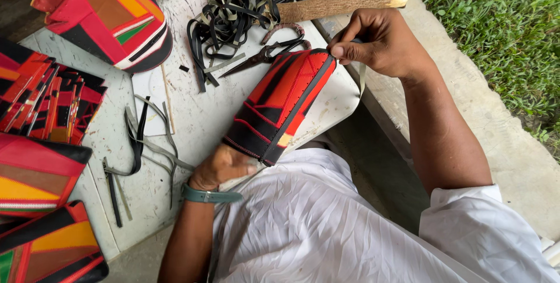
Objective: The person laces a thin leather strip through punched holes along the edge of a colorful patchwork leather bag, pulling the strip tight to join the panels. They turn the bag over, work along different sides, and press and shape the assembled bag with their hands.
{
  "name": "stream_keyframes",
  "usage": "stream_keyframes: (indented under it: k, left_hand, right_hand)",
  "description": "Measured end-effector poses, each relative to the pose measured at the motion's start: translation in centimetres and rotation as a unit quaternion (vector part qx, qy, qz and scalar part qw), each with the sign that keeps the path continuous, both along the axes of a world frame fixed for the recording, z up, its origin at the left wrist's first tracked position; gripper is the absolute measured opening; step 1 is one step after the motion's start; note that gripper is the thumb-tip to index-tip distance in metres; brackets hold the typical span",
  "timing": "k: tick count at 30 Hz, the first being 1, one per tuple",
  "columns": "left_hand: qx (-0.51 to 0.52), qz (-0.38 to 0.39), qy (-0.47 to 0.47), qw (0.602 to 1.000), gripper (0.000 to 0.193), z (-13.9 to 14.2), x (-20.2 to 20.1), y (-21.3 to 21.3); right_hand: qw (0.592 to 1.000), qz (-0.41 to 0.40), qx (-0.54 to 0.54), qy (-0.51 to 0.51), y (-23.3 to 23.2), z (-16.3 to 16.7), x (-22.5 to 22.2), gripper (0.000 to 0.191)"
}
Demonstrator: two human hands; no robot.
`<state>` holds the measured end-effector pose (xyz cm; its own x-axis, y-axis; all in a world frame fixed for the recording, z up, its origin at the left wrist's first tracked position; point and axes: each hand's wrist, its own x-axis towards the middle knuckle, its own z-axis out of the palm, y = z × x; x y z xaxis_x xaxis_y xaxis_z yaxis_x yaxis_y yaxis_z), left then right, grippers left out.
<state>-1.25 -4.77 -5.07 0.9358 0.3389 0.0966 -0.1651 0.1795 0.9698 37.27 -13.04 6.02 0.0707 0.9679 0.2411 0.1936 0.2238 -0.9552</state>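
1. At the far left edge of the counter (192, 114), flat red, black and yellow panels (41, 172) lie stacked and overlapping; above them sits a curved piece in the same colours (114, 18).
2. Loose grey and black strips (140, 143) lie on the white counter just right of the panels.
3. The left hand (219, 166), with a teal band (207, 195) at the wrist, sits at the near end of the red-and-black stitched piece (280, 105). Its fingers are tucked under that end and hidden, so I cannot tell how firmly they close; the thumb rests against the lower black edge.
4. The stitched piece slants up from the left hand toward the right hand, raised over the counter edge and the white-clothed lap (315, 219). Black bands run along its length, with red stitching across them.
5. Behind it lie a tangle of black strips (230, 12), a pair of scissors (262, 55) and a wooden stick (338, 4).
6. The right hand (379, 41) is at the far top corner of the piece. Its fingers (344, 51) are pinched together on the black edge there, and a thin grey strip (362, 76) hangs down just below them.
7. At right, beyond the concrete ledge, is grass (501, 26).
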Motion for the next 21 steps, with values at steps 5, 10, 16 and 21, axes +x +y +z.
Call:
stream_keyframes:
  k: [5, 10, 16, 21]
  left_hand:
    - [-0.079, 0.122, -0.006, 0.989, 0.074, -2.4, 5.2, 2.9]
    - [-0.154, 0.087, -0.075, 0.981, 0.071, -0.3, 12.4, 3.1]
    - [-0.172, 0.033, -0.11, 0.978, 0.066, 3.4, 16.0, 1.1]
    - [-0.168, 0.037, -0.103, 0.98, 0.063, 3.5, 15.1, 0.1]
  right_hand:
    - [0.999, -0.008, -0.031, -0.012, 0.5, -0.3, -0.9, 0.016]
    - [0.999, -0.026, 0.01, 0.028, 0.9, -1.2, -1.0, 0.019]
    - [0.985, 0.042, -0.003, 0.17, -0.3, -2.1, 0.6, 0.015]
    - [0.986, -0.098, 0.008, 0.132, -0.8, 1.0, 0.1, 0.022]
